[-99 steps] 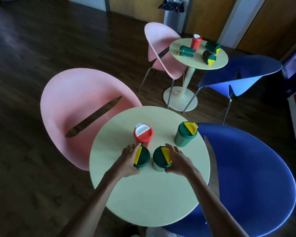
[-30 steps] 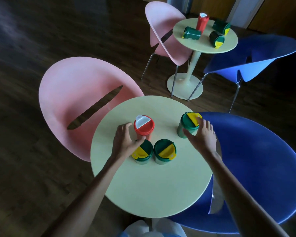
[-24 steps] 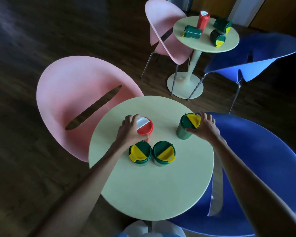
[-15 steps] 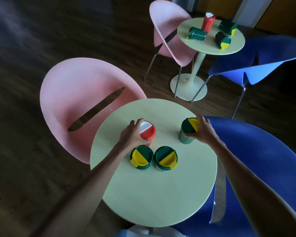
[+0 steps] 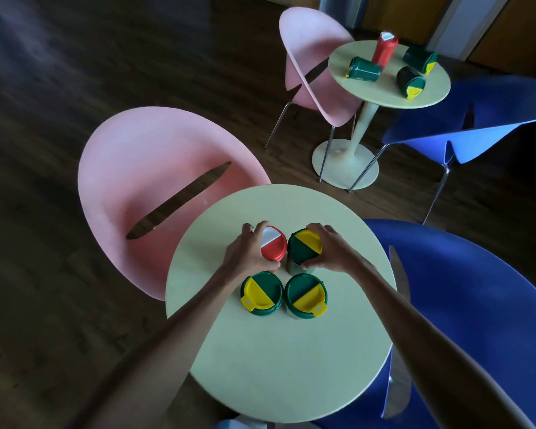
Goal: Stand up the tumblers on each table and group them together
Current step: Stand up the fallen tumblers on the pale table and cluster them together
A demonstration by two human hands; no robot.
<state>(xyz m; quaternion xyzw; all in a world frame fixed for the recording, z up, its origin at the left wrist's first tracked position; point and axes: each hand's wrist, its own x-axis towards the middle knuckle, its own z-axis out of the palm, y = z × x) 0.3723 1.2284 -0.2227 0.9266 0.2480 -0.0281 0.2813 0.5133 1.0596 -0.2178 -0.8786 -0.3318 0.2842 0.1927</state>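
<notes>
- Left hand (image 5: 248,253): fingers curled round red tumbler (image 5: 273,247).
- Right hand (image 5: 331,252): fingers curled round green tumbler (image 5: 304,249).
- Both tumblers upright, side by side, mid near desk (image 5: 291,366), just beyond upright green pair (image 5: 261,293).
- Slide, avoid lifting.
- Close remaining gap to pair.
- Release straight, no tipping.
- Far desk (image 5: 384,94): not yet done.

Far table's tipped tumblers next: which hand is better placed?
Likely right: the far table lies ahead-right, on the side of the right hand, which grips a green tumbler; the left hand grips the red tumbler.
</notes>
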